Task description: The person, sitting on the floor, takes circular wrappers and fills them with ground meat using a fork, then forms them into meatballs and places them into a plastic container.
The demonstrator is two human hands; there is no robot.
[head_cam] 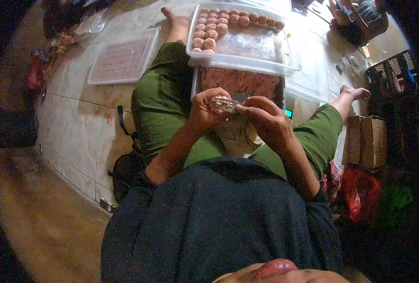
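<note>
My right hand (267, 115) pinches a flat metal scraper (235, 105) between thumb and fingers. Pale bits of mixture cling to its blade. My left hand (207, 109) curls at the blade's other end, and what its palm holds is mostly hidden. Just beyond both hands lies a container of reddish-brown crumbly mixture (239, 79). A clear plastic tray (244, 65) rests over its far part. Rows of round brown balls (209, 34) fill the tray's left side and run along its far edge.
A lidded plastic container (124, 56) sits on the tiled floor to the left, and a clear lid (310, 76) lies right of the tray. My outstretched legs flank the containers. Cardboard boxes (368, 141), a red plastic bag (360, 192) and a black crate (393, 72) stand right. Another person (361, 19) is far right.
</note>
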